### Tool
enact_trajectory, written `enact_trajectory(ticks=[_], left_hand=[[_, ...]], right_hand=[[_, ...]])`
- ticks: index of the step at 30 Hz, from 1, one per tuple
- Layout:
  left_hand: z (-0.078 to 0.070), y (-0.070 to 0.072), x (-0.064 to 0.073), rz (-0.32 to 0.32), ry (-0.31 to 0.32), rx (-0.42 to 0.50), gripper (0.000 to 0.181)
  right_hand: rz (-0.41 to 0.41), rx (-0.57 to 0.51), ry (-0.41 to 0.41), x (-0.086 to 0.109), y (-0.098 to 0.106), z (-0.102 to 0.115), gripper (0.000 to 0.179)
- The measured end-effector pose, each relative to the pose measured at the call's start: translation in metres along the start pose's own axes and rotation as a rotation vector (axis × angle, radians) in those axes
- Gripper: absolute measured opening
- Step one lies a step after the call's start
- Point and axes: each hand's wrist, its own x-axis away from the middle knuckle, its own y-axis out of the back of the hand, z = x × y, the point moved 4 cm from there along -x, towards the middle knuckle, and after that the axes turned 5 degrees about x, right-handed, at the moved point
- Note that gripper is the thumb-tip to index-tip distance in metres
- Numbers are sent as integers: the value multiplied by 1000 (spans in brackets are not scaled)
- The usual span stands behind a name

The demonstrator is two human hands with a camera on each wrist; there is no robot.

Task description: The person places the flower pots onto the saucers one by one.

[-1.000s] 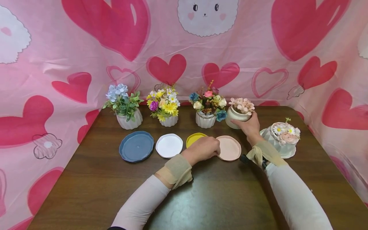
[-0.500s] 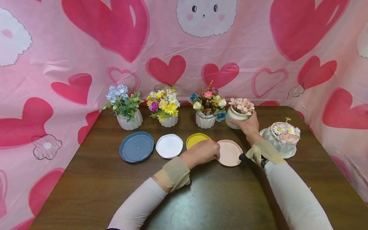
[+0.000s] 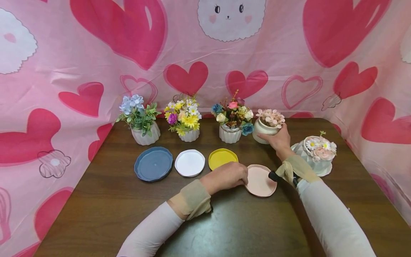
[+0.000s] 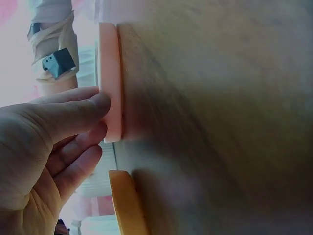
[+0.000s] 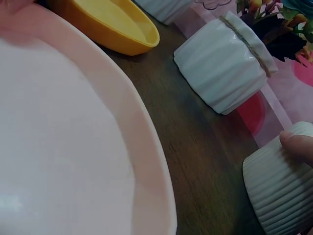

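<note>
My left hand (image 3: 227, 175) pinches the left rim of a pale pink saucer (image 3: 260, 182). In the left wrist view, the thumb and fingers (image 4: 73, 115) meet at the saucer's edge (image 4: 110, 83), which looks low over or on the wood. My right hand (image 3: 278, 141) holds a cream ribbed flowerpot (image 3: 261, 132) with pink flowers (image 3: 270, 117). The right thumb (image 5: 299, 148) lies against the pot's ribbed side (image 5: 279, 188); the other fingers are mostly hidden behind it. Beside the left hand lies a yellow saucer (image 3: 222, 157), partly covered by that hand.
A blue saucer (image 3: 153, 164) and a white saucer (image 3: 189, 162) lie to the left. Behind them stand pots with blue (image 3: 146, 134), yellow (image 3: 189, 135) and mixed flowers (image 3: 229, 134). A faceted flowerpot (image 3: 316, 162) sits on a white saucer at right. A pink heart-patterned curtain (image 3: 205, 46) encloses the table.
My left hand has drawn the pink saucer toward me and slightly right, opening a gap from the yellow saucer. The right hand and its flowerpot have stayed in place.
</note>
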Motion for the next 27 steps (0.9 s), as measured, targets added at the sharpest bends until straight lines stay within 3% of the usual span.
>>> enact_trajectory(ticks=[8, 27], left_hand=[[1, 2, 4, -31, -48, -18, 10], [0, 3, -1, 6, 46, -96, 7]], right_hand=[[-11, 29, 24, 0, 1, 2, 107], [-4, 62, 51, 0, 2, 2, 104]])
